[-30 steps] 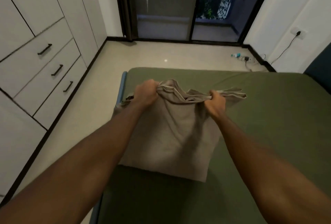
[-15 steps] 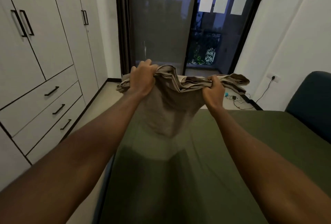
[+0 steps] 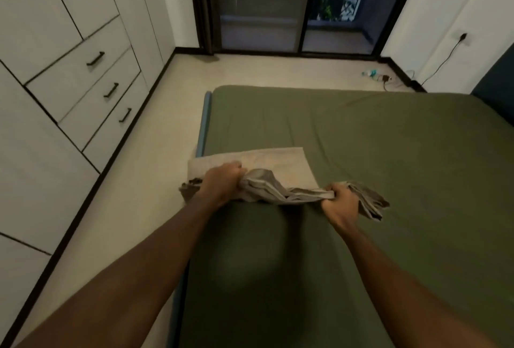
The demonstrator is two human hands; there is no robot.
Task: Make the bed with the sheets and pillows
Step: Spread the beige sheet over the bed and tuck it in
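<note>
A bed with a smooth olive-green fitted sheet (image 3: 375, 158) fills the right and lower part of the head view. A beige folded sheet (image 3: 267, 164) lies on the bed's left side, its far part flat on the green sheet. My left hand (image 3: 222, 184) grips the bunched near edge at its left. At the right end of that edge, my right hand (image 3: 340, 203) holds it too. Layered folds hang out past my right hand. No pillow is in view.
A white wardrobe with drawers (image 3: 91, 88) lines the left wall across a strip of beige floor (image 3: 155, 158). Dark sliding glass doors (image 3: 278, 5) stand at the far end. A charger cable and a small bottle (image 3: 375, 75) lie on the floor by the right wall.
Both hands came down from chest height with the beige sheet. Its far part now lies flat on the green bed instead of hanging. My view tilted down.
</note>
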